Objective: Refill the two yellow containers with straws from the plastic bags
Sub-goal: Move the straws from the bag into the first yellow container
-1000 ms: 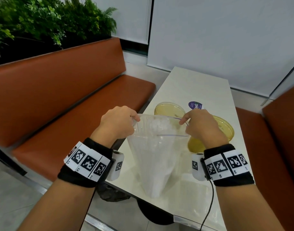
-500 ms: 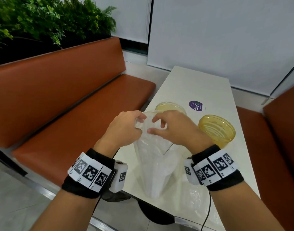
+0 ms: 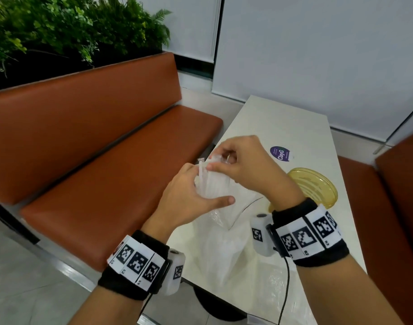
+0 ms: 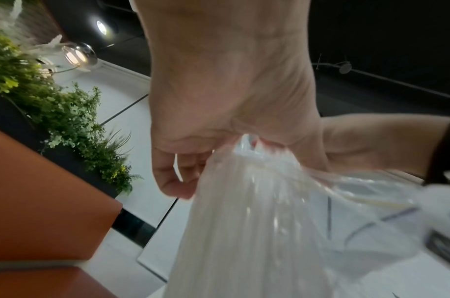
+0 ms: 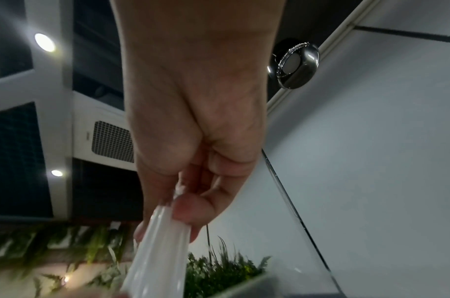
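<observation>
Two hands draw white paper-wrapped straws point(image 3: 212, 181) from a clear plastic bag point(image 3: 220, 242).
Left hand point(image 3: 189, 198) clasps the bag's neck; right hand point(image 3: 243, 160) pinches straw tops. The round yellow plastic container point(image 3: 314, 187) visible awaits filling.

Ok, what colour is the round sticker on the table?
The sticker is purple with white lettering, clearest in the head view.

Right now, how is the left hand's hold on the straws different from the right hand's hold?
The left hand wraps low around the bundle of straws through the plastic bag, thumb stretched across the front; the right hand pinches only the straws' top ends. The left hand grips from the bench side, the right hand comes from above. Both hold the same bundle above the table.
</observation>
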A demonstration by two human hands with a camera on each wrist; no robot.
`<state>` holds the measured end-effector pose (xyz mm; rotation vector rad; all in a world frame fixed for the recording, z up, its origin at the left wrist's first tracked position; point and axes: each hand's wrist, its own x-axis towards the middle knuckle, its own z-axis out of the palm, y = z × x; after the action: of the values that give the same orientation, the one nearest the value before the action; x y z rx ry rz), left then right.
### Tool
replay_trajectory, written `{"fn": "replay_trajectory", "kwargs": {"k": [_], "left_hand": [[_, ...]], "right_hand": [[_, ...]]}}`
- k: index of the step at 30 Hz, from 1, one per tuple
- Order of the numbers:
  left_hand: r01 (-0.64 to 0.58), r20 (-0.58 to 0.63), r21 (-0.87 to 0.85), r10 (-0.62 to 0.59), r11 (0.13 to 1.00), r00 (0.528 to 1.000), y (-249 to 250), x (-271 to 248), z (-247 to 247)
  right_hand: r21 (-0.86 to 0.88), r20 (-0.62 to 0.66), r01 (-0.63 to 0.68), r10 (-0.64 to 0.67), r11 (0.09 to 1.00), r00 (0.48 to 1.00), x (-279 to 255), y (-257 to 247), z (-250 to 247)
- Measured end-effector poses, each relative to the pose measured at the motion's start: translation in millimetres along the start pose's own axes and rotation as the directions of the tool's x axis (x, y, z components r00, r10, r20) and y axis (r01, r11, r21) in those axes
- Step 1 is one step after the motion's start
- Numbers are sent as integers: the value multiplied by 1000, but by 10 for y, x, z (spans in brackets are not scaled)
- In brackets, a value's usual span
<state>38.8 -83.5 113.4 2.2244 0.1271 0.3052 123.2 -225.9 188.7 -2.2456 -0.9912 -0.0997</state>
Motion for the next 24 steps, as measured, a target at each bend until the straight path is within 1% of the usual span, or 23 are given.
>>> {"fn": "replay_trajectory", "kwargs": {"k": [2, 4, 5, 7, 9, 11, 12, 14, 16, 17, 19, 20, 22, 24], "left_hand": [[-6, -54, -96, 1, 995, 999, 5, 12, 70], [-6, -107, -233, -19, 973, 994, -32, 46, 141], [-5, -128, -283, -33, 959, 991, -52, 60, 175], [-10, -179, -353, -57, 935, 982, -67, 71, 232], [-15, -230, -404, -86, 915, 969, -97, 95, 268], [-6, -234, -451, -111, 892, 966, -95, 108, 268], [-4, -220, -470, -113, 883, 969, -92, 112, 263], [-8, -188, -450, -86, 893, 978, -121, 127, 261], [13, -170, -392, -86, 920, 982, -144, 123, 270], [7, -180, -388, -83, 922, 980, -150, 122, 270], [-20, -233, -381, -75, 924, 970, -194, 134, 265], [-18, -231, -367, -73, 930, 970, -220, 137, 249], [-16, -176, -333, -45, 943, 983, -235, 138, 175], [-42, -128, -326, 0, 944, 992, -280, 143, 115]], "right_hand": [[55, 2, 41, -41, 998, 999, 72, -120, -44], [99, 13, 56, -58, 994, 998, 126, -178, -16], [133, 5, 54, -55, 990, 998, 142, -180, 21], [231, -53, 49, -38, 972, 998, 145, -155, 119], [369, -113, 6, 39, 929, 993, 122, -106, 243], [486, -137, -75, 161, 871, 977, 85, -57, 383], [516, -123, -116, 207, 849, 970, 62, -33, 450], [531, -28, -186, 237, 827, 971, 12, 4, 578], [495, 66, -210, 205, 843, 977, -32, 6, 704], [467, 64, -204, 198, 860, 978, -32, -1, 762], [438, 20, -188, 200, 879, 980, -5, -12, 841], [434, 13, -186, 200, 881, 980, 15, -14, 864], [432, 13, -175, 188, 885, 982, 56, -21, 885], [478, -10, -143, 168, 867, 986, 73, -62, 861]]}}
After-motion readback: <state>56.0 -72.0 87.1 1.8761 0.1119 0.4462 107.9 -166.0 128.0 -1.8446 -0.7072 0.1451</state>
